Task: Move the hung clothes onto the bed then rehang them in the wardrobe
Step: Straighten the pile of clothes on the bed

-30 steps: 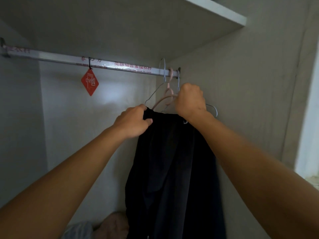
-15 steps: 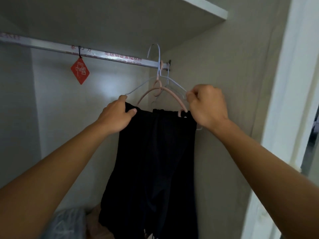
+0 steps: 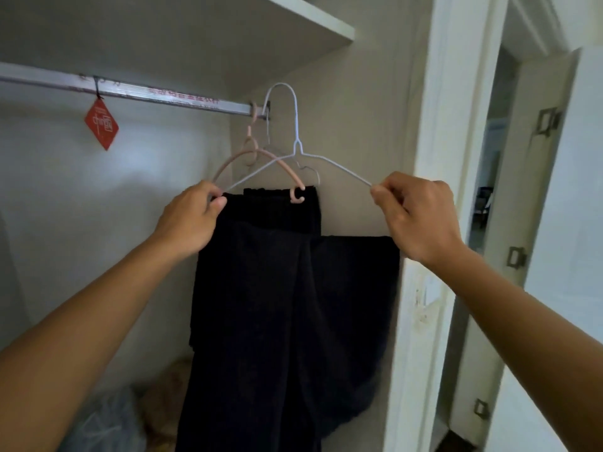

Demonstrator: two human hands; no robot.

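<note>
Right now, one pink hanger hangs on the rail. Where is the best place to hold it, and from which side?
Probably at the neck ring of the pink hanger, just under its hook on the rail. Come from the front left, where the wardrobe is open; the side wall is close on the right. Lifting at the neck unhooks it evenly, because the black trousers weigh on its arms.

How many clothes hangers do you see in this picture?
3. A white wire hanger is lifted off the rail, held by both hands. A pink hanger hangs on the rail. A thin wire hanger sits behind them. More may be hidden.
</note>
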